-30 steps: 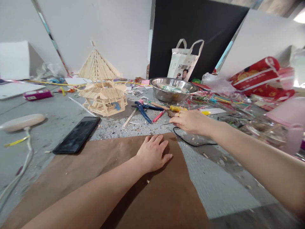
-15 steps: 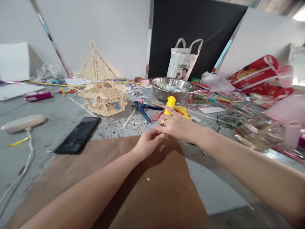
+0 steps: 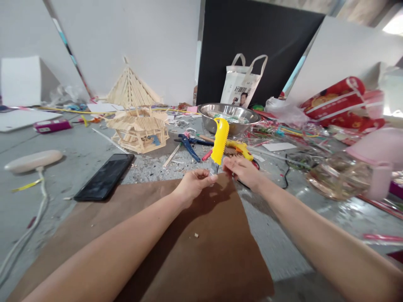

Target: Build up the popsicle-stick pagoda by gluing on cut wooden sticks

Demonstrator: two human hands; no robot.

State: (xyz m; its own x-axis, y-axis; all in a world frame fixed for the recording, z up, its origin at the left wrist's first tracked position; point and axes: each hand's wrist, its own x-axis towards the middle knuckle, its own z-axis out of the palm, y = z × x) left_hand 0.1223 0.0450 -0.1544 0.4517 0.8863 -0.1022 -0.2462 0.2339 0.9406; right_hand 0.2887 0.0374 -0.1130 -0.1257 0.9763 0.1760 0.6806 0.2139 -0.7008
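Observation:
A yellow-handled knife (image 3: 221,140) stands almost upright, its grey blade end down at my left hand (image 3: 197,184). That hand is closed, thumb and fingers pinched about the blade end. My right hand (image 3: 242,170) is just to the right of the knife, off the handle, with fingers loosely bent and apart. Both hands are above the far edge of a brown sheet (image 3: 201,260). Behind them lie blue-handled cutters (image 3: 190,149), a red pen-like stick (image 3: 208,154) and a yellow glue gun (image 3: 244,150).
A wooden-stick pavilion model (image 3: 135,121) stands at the back left, with a black phone (image 3: 105,176) in front. A steel bowl (image 3: 204,119) and a white tote bag (image 3: 241,84) are behind. A pink-lidded clear jug (image 3: 340,174) stands right. Scraps litter the grey surface.
My right hand has let go of the yellow handle and moved slightly right. The knife now stays in my left hand, with its whole handle in view.

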